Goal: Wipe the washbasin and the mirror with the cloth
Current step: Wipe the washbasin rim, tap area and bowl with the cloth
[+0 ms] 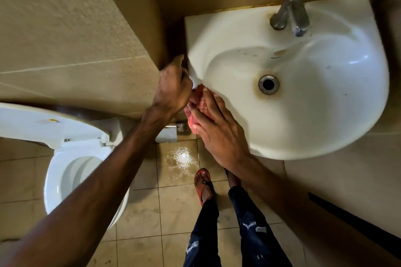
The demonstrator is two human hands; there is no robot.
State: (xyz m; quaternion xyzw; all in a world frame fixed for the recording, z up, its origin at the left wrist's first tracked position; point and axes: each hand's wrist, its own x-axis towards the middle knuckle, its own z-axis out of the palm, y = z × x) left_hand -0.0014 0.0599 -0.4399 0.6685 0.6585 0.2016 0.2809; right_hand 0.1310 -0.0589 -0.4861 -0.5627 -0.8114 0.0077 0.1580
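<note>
The red cloth (pixel 196 98) lies on the basin's (pixel 303 119) near-left rim, under the right hand's (pixel 219 130) straight, spread fingers (pixel 209 102), which press it flat. The left hand (pixel 172 89) curls at the rim beside it; its hold is too blurred to tell.

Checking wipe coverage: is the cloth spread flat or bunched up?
Bunched: the red cloth sits crumpled on the washbasin rim under the right hand, fingers flat.

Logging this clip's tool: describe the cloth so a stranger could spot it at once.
Start at the white washbasin on the right. At its near-left rim, the right hand presses flat on the cloth. It is the only soft, pinkish-red thing on the white porcelain.
</note>
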